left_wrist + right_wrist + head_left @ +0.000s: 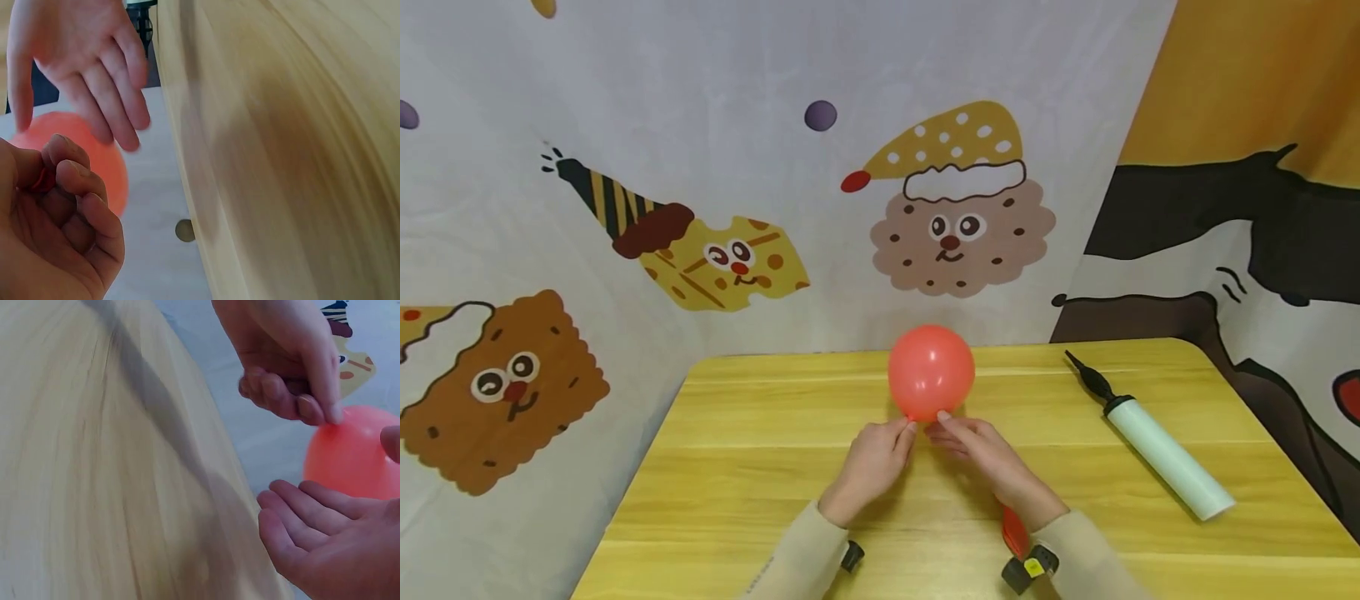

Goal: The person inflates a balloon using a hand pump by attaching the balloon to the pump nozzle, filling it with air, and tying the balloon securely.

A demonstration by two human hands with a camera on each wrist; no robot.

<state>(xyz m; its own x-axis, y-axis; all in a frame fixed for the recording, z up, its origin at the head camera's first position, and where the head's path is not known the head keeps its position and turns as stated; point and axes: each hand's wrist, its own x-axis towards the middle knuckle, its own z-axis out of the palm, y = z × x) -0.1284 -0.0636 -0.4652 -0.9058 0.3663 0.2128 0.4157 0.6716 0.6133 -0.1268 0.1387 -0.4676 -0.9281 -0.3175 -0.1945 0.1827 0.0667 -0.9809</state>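
A round, inflated red balloon (932,372) is held up over the far part of the table, neck end toward me. My left hand (874,467) pinches its neck between thumb and curled fingers; a bit of red rubber (45,180) shows in that grip in the left wrist view. On the balloon's right side is my right hand (988,457), palm up with loosely extended fingers in the right wrist view. Its thumb is at the balloon's lower edge; whether it touches, I cannot tell. Nothing is gripped in the right hand (325,531).
A hand pump (1168,458) with a pale green barrel and black nozzle lies on the right of the wooden table (715,500). Something flat and red (1015,532) lies by my right wrist, partly hidden. Behind the table hangs a cartoon-printed cloth (760,83).
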